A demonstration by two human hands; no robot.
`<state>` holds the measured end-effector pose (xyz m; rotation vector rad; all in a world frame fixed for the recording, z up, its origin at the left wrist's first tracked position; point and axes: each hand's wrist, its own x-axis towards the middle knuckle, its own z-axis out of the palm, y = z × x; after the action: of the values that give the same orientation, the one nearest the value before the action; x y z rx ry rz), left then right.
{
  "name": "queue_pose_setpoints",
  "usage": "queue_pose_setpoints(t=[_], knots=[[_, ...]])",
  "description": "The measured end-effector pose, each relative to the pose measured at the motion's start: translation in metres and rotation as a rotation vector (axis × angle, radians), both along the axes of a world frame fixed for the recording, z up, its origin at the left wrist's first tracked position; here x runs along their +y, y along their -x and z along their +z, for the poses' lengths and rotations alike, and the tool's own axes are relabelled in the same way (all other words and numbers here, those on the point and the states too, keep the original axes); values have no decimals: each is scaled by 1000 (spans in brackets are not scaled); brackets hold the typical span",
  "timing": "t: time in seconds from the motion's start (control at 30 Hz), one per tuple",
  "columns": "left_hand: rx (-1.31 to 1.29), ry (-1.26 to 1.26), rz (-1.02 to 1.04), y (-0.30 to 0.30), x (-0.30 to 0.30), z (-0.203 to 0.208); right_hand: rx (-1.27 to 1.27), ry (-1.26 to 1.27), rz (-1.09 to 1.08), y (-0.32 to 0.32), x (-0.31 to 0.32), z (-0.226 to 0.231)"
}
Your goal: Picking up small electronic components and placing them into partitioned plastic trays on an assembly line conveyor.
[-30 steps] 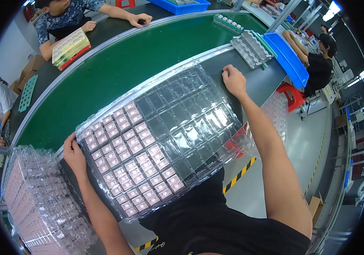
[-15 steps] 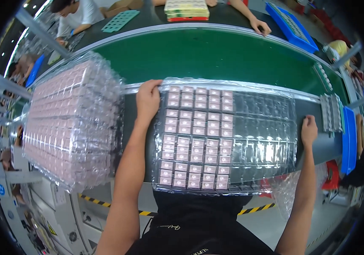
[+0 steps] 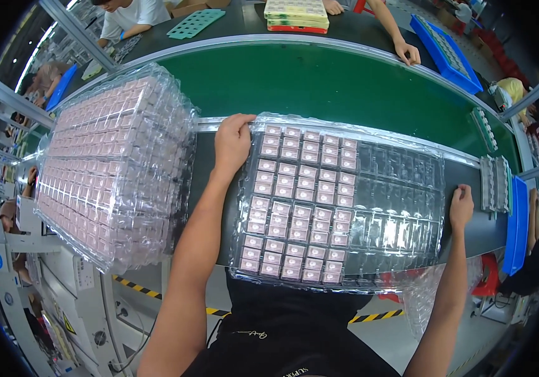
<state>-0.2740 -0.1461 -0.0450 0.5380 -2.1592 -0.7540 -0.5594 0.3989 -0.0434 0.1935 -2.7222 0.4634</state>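
Note:
A clear plastic tray [image 3: 401, 207] with many pockets lies in front of me, turned slightly. Its left part is filled with rows of small pinkish square pieces [image 3: 301, 217]; the pockets on its right are bare. My left hand [image 3: 232, 143] is closed on the tray's far left corner, thumb and fingers pinching the rim. Just off the tray's right edge, my right hand [image 3: 462, 207] is curled with its fingertips together; whether anything is in it cannot be seen. To my left stands a tall stack of similar filled trays [image 3: 115, 169].
A green conveyor belt [image 3: 319, 75] runs beyond the tray. Across it are a stack of yellowish trays [image 3: 296, 16], a green perforated sheet [image 3: 195, 23], a blue bin [image 3: 448, 56] and co-workers' arms. Grey trays [image 3: 494, 183] and another blue bin [image 3: 516, 223] stand at the right.
The view has turned a little, so the scene sits tilted and further right. My left hand stays on the tray's corner; my right hand remains beside its right edge.

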Motion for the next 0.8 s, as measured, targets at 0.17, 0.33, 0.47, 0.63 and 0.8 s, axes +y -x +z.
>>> queue_pose_setpoints(t=[0.17,0.33,0.47,0.63,0.8], knots=[[-18,6,0,0,-1,-1,4,3,-11,-3,-3,3],[-14,16,5,1,-1,-2,-36,-9,-24,-2,-1,4],[-10,13,1,1,-1,-2,-8,-2,-12,-1,-1,1],[6,-28,-5,1,1,1,-26,-7,-17,-2,-1,3],[-2,-13,6,0,0,-1,-16,-9,-17,-3,-2,2]])
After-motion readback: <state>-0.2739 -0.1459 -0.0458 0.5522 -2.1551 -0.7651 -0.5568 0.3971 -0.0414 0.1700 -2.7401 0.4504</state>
